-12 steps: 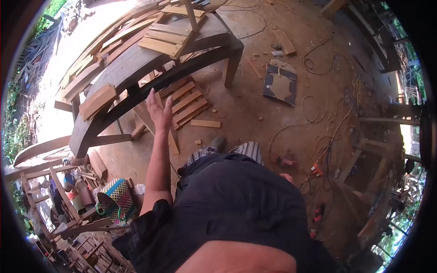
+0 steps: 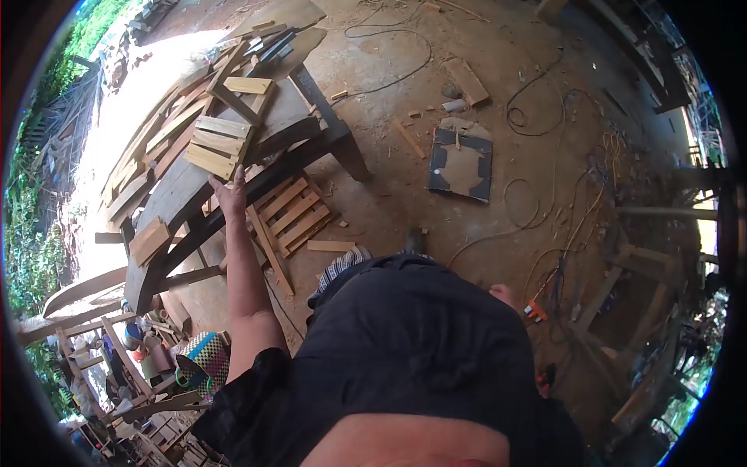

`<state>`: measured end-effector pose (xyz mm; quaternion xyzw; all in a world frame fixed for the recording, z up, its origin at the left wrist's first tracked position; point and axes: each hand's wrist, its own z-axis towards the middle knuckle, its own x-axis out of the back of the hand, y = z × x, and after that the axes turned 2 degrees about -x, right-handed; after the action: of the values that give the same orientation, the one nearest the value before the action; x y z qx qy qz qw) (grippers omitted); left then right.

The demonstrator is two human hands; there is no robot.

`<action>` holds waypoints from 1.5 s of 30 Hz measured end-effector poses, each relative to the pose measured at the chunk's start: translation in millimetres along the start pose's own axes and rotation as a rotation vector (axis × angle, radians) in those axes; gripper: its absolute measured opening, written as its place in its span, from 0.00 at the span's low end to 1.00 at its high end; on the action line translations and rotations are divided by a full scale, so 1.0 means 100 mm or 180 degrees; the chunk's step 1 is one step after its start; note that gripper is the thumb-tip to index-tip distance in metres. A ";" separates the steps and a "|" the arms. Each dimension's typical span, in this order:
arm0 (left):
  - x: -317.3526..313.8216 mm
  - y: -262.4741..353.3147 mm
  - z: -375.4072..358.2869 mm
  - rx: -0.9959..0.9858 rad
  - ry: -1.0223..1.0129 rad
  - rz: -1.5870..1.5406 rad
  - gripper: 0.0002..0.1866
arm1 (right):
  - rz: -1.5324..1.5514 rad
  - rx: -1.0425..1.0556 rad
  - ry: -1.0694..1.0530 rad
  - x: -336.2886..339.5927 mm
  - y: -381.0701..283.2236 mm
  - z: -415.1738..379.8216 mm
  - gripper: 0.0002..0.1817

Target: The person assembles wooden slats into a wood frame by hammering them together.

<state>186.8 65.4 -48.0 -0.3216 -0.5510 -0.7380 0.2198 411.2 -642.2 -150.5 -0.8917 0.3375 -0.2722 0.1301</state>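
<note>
Out over the workbench (image 2: 183, 187) at the left, my left hand (image 2: 229, 194) is at the near corner of a slatted wooden piece (image 2: 218, 146). Its thumb and fingers are apart, and the fingertips meet or nearly meet the lowest slat; contact is hard to judge. An upright wooden post (image 2: 236, 103) rises from that piece. Only a small part of my right hand (image 2: 503, 293) shows beyond the right side of my dark shirt, low over the floor. Its fingers are too hidden to read, and nothing can be made out in it.
Under the bench's near side another slatted panel (image 2: 296, 214) lies on the floor. Ahead is a flat cardboard piece (image 2: 461, 165). Cables and an orange power connector (image 2: 535, 311) lie at the right. A woven basket (image 2: 206, 358) stands at the lower left. Loose boards cover the bench's far side.
My left hand has moved left and reached the near corner of the slatted piece. The view has shifted, so bench and floor items appear displaced. My right hand shows slightly more.
</note>
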 end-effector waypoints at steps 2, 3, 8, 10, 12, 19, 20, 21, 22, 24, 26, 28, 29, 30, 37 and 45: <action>-0.14 0.07 -0.01 0.0296 -0.0162 -0.0185 0.62 | 0.0273 -0.0126 0.0073 0.29 -0.40 0.26 0.16; -0.19 0.11 0.00 0.0323 -0.0162 -0.0156 0.62 | 0.0318 -0.0003 0.0076 0.44 -0.56 0.42 0.16; -0.33 0.28 -0.04 0.0762 -0.0147 0.0407 0.62 | 0.0004 0.0265 0.0197 0.85 -1.43 1.02 0.15; -0.37 0.35 0.00 0.0887 -0.0120 0.0765 0.62 | -0.0122 0.0288 0.0123 0.81 -1.71 1.20 0.15; -0.45 0.40 -0.01 0.0994 -0.0052 0.0808 0.62 | -0.0250 0.0304 0.0087 0.71 -1.96 1.35 0.15; -0.70 0.49 -0.07 0.1413 0.0547 0.0355 0.60 | -0.1514 0.1347 -0.0914 0.34 -2.17 3.07 0.13; -0.70 0.52 -0.04 0.1364 0.0581 0.0404 0.59 | -0.1792 0.1355 -0.0904 0.25 -2.55 3.18 0.13; -0.70 0.57 -0.02 0.1307 0.0594 0.0466 0.58 | -0.2056 0.1344 -0.0885 0.14 -2.93 3.16 0.13; -0.68 0.63 -0.02 0.1462 0.0681 0.0550 0.55 | -0.2317 0.1309 -0.0864 0.06 -3.22 3.11 0.13; -0.66 0.73 0.03 0.1425 0.0861 0.0486 0.54 | -0.2850 0.1266 -0.0766 -0.04 -3.98 2.85 0.13; -0.67 0.63 0.03 0.1353 0.0943 0.0495 0.52 | -0.2850 0.1434 -0.0720 -0.17 -5.05 2.29 0.14; -0.69 0.73 0.03 0.1440 0.1014 0.0446 0.51 | -0.2872 0.1591 -0.0693 -0.35 -5.68 2.37 0.15; -0.71 0.76 0.02 0.1427 0.0956 0.0411 0.51 | -0.2873 0.2109 -0.0561 -0.48 -5.86 2.65 0.15; -0.74 0.75 0.02 0.1439 0.1052 0.0441 0.50 | -0.2847 0.2626 -0.0427 -0.59 -6.06 2.84 0.15; -0.78 0.93 0.15 0.1704 0.1254 0.0381 0.47 | -0.2271 0.4280 -0.1558 -2.39 -7.67 2.00 0.16; -1.11 1.05 0.44 0.2478 0.2008 0.0293 0.45 | -0.1893 0.5160 -0.2220 -3.60 -9.00 1.08 0.16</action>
<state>345.7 73.2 -48.9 -0.0010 -0.6773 -0.5285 0.5117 726.5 270.2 -7.8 -0.6096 -0.2562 -0.1635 0.7321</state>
